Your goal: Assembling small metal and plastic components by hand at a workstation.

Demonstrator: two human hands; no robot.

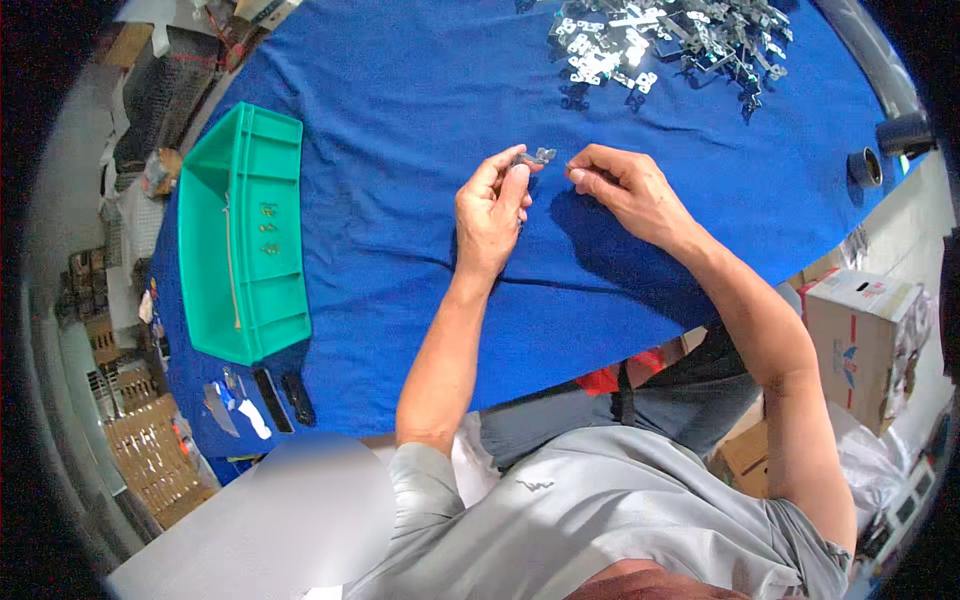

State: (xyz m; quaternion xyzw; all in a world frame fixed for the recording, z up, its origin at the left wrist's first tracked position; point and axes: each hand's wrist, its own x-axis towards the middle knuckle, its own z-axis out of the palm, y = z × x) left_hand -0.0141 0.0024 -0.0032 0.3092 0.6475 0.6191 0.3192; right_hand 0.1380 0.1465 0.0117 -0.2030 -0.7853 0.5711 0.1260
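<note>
My left hand (492, 205) is pinching a small shiny metal bracket (541, 156) between thumb and fingers, over the middle of the blue cloth (400, 130). The bracket's shaped end sticks out toward my right hand (625, 190). That hand is closed in a pinch just to the right, its fingertips a short gap from the bracket. Whatever lies between those fingertips is too small to make out. Beyond both hands, toward the far right, a loose pile of similar metal brackets (700, 40) is spread on the cloth.
A green plastic bin (281, 130) stands at the left. Nearer me lie a blade-like tool (221, 410), a black strip (271, 400) and other small tools. A dark roll-like ring (865, 168) sits by the right edge. A white carton (850, 320) is beyond the table edge.
</note>
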